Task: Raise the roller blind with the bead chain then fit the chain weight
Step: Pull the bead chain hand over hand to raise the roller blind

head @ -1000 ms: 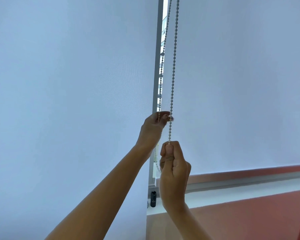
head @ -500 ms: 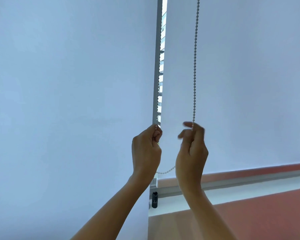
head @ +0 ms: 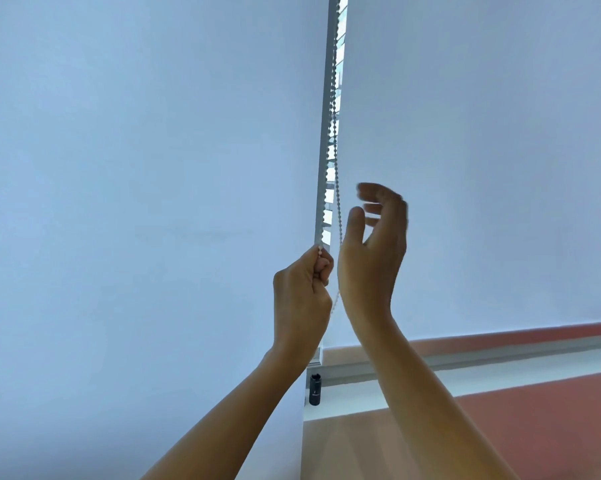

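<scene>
A white bead chain (head: pixel 337 188) hangs in the narrow gap between two white roller blinds. My left hand (head: pixel 300 299) is a fist closed around the chain's left strand, beads showing at the top of the fist. My right hand (head: pixel 375 251) is just right of the chain, fingers spread and blurred, holding nothing; the right strand runs down behind its thumb. The right blind (head: pixel 482 168) ends with its bottom edge a little above the sill. A small black cylinder, likely the chain weight (head: pixel 315 389), stands on the sill below my hands.
A grey window frame post (head: pixel 323 150) runs vertically beside the chain. The left blind (head: pixel 136 202) covers the whole left side. A white sill (head: pixel 499 375) and a reddish wall (head: pixel 534 434) lie at the lower right.
My right hand has let go of the chain's right strand and opened, moving up and left. That strand has swung back into the gap. My left hand still grips the left strand.
</scene>
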Available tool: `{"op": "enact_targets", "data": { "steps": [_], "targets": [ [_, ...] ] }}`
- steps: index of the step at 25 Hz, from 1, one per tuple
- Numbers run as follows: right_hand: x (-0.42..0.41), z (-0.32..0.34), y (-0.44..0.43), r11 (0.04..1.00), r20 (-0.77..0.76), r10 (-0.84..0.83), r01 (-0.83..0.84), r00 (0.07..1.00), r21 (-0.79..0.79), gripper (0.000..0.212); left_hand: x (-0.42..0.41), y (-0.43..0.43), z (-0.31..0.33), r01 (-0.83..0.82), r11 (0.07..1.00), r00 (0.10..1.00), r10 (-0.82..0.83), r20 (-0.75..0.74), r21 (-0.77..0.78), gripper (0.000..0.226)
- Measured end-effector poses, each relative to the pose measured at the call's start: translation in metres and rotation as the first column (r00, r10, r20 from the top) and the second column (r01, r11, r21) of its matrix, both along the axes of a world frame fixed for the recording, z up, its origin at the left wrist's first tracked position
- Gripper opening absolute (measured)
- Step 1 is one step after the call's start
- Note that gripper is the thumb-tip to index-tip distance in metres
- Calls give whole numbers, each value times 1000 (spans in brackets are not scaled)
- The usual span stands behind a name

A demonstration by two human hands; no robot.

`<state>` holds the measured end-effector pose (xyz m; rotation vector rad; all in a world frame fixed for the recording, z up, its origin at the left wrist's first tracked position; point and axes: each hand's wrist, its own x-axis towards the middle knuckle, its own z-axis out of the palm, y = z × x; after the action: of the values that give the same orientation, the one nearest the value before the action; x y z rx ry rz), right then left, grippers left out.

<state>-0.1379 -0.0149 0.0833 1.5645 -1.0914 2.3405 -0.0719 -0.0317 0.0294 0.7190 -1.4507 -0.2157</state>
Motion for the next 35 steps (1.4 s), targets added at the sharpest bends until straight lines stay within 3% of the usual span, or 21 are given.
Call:
{"op": "enact_targets", "data": {
  "steps": [1,3,5,8,11,14,16,18,22,25,28,30,31,35],
  "targets": [
    [-3,3,-7,994,29,-33,30,999,102,30,3,0,0,-10,1000,1000,10,-1,-11,33],
    [-5,11,-20,909,75,85,-108,994,403,39,9,-1,1,-23,999,1000,22,-11,-28,29],
    [-6,17,-31,813,62,196,-198,979,547,40,15,-4,2,-24,1000,1000,24,-18,-19,28],
    [-5,15,-33,826,118,374,-389,920,407,19,25,-11,3,-66,998,998,66,-6,-3,31],
    [-6,-1,-28,992,-60,71,-64,996,111,31,39,-21,6,-77,996,997,78,-29,33,35],
    [-2,-21,-26,968,-117,-251,245,961,-57,30,49,-39,14,15,996,997,-8,-71,87,33],
    [4,-32,-26,939,-108,-339,329,935,-103,28,46,-42,20,114,987,987,-100,-125,112,27],
    [10,-41,-28,927,-104,-359,342,927,-156,28,39,-38,23,104,990,986,-90,-142,96,33],
    [18,-76,-36,918,-131,-386,367,913,-149,30,32,-25,30,140,989,979,-144,-141,-39,39],
    [18,-107,-40,920,-173,-391,375,904,-117,28,33,-18,42,352,936,922,-345,-174,10,33],
    [19,-124,-44,928,-197,-371,360,907,-91,27,28,-7,53,637,744,769,-596,-231,201,36],
    [21,-129,-43,933,-212,-358,356,910,-50,29,23,-2,60,712,617,701,-650,-293,335,48],
    [21,-131,-41,934,-218,-355,356,909,-36,32,21,-1,62,709,602,704,-634,-320,367,52],
    [23,-126,-32,977,-201,-203,213,958,27,25,6,-2,56,583,782,804,-517,-293,221,52]
  ]
}}
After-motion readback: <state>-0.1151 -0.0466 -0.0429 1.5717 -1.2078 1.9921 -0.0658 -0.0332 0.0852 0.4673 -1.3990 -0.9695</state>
